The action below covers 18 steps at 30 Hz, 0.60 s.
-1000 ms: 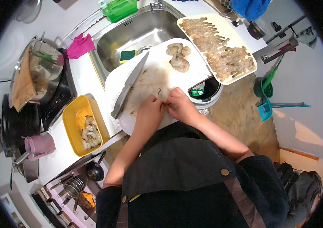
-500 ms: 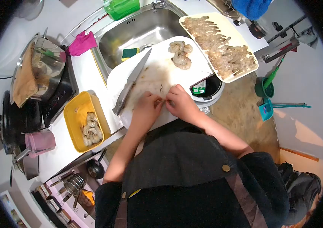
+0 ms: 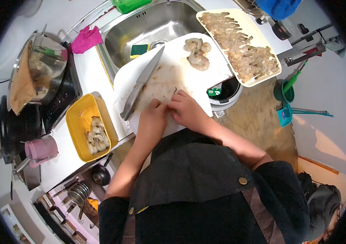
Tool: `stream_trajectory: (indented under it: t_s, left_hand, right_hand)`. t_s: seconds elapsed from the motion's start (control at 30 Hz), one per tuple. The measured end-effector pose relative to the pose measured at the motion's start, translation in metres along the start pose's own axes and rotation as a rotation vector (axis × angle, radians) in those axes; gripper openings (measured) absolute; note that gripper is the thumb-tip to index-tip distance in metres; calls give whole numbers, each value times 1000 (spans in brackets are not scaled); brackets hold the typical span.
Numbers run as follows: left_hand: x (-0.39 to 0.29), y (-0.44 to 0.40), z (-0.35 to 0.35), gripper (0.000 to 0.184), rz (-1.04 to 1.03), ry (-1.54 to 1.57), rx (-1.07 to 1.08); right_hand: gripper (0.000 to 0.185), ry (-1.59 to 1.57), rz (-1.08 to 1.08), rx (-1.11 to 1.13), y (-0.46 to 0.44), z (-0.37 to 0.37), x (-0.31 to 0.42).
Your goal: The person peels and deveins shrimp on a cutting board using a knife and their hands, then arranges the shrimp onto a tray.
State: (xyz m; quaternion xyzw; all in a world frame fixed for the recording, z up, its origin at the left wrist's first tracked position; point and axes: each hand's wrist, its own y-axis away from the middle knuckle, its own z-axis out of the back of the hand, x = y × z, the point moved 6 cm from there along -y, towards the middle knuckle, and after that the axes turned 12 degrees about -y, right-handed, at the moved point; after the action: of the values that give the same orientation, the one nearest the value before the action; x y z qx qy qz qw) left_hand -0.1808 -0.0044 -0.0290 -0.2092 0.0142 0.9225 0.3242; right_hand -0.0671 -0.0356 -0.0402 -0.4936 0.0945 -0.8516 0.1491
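Observation:
My left hand and my right hand meet over the near edge of the white cutting board, fingers pinched together. Whatever lies between the fingertips is hidden. Just beyond my right hand is a thin dark strand on the board. A knife rests to the left of my hands, its handle toward me. Several peeled shrimp sit in a cluster at the board's far right. More peeled shrimp lie inside a yellow container at left.
A cream tray of unpeeled-looking shrimp stands right of the board. Behind is a steel sink with a sponge. A bin is below the board's right edge. Pots and a pink cup stand left.
Both hands stay pinched together, with my right hand's fingers now drawn closer against the left. The view has shifted slightly. Knife, shrimp and containers keep their places.

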Motion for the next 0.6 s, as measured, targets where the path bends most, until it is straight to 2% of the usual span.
stream_trajectory:
  t_s: [0.13, 0.23, 0.33, 0.6]
  left_hand:
    - [6, -1, -1, 9, -68, -21, 10]
    - [10, -3, 9, 13, -90, 101, 94]
    - [27, -6, 13, 17, 16, 238, 155]
    - [29, -2, 7, 15, 45, 105, 123]
  right_hand:
    - [11, 44, 32, 41, -2, -2, 4]
    - [8, 97, 59, 87, -4, -1, 4]
    - [4, 115, 34, 113, -14, 2, 5]
    - [6, 92, 51, 107, -16, -16, 6]
